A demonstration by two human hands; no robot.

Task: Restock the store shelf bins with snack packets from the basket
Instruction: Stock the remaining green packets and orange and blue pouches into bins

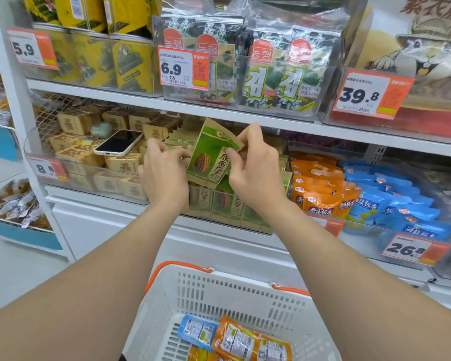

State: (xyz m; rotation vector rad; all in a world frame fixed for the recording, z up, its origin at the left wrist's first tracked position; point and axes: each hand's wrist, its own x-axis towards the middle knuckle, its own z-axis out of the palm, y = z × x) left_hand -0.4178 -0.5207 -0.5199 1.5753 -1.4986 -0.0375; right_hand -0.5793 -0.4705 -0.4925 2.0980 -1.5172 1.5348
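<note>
Item under handling: one green packet [214, 157] with a seed picture, held tilted, its top leaning toward 1 o'clock. It is above the clear bin [227, 222], not yet seated.

Right hand [255, 168]: thumb and fingers pinch the packet's upper right corner. Left hand [164, 170]: fingers curled in against the packet's left edge. It appears to hold that edge, though the contact is partly hidden behind the knuckles.

At 6 o'clock of the packet, the bin holds matching green packets [225, 201] standing upright, faces forward. The held packet belongs there.

Judgement on the step: square the packet upright first, face outward to match the row. Then lower it into a gap rather than pressing it onto the tops below, which would crease them. The corner pinch is slight, so the left hand should guide the bottom edge down.

Surroundings: orange packets [320, 188] fill the neighbouring bin at 3 to 4 o'clock, with blue packets [396, 204] beyond. A phone [119, 142] lies at 9 o'clock on tan packets [76, 123] in the left bin, near the left wrist. It could be knocked.

The basket [245, 295] sits at 6 o'clock, nearest the person. It contains a blue packet [197, 332] and orange ones [235, 340], so restocking is unfinished.
</note>
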